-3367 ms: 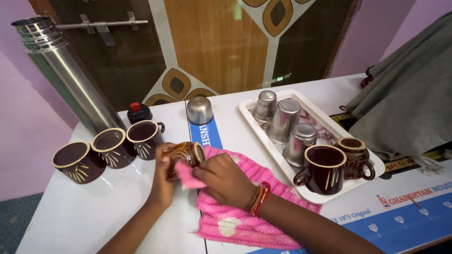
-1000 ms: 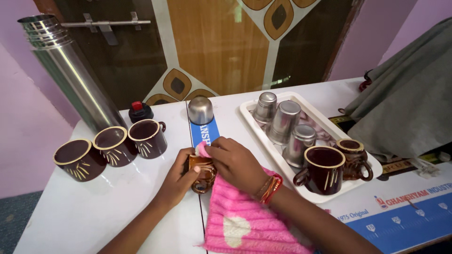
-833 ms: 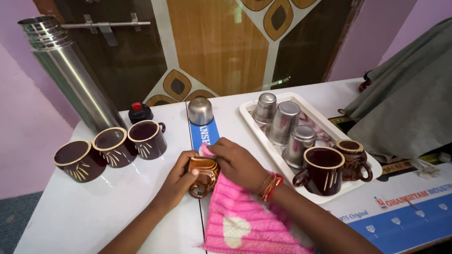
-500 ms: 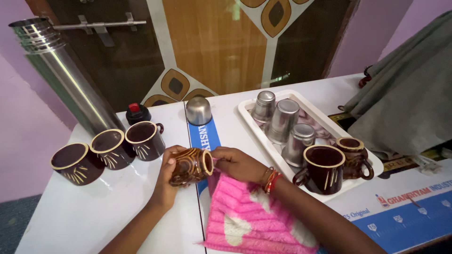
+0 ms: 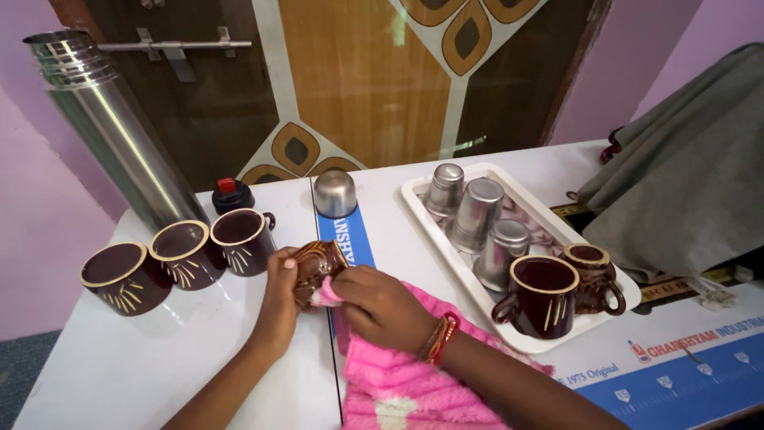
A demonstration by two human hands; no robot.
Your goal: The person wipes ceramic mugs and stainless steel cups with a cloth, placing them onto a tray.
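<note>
A person's left hand point(image 5: 280, 296) grips a small brown cup point(image 5: 317, 267) tilted above the white table point(image 5: 159, 358); right hand point(image 5: 380, 306) pinches a pink cloth point(image 5: 402, 382) vs. its side, w/ three brown mugs point(image 5: 181, 255) nearby.

Single head-worn view, looking steeply down and forward from close above the white worktop point(image 5: 159, 366), facing the patterned wooden door point(image 5: 358, 80) behind it.

3 mugs point(image 5: 181, 256) left, tray point(image 5: 617, 302) right
</note>
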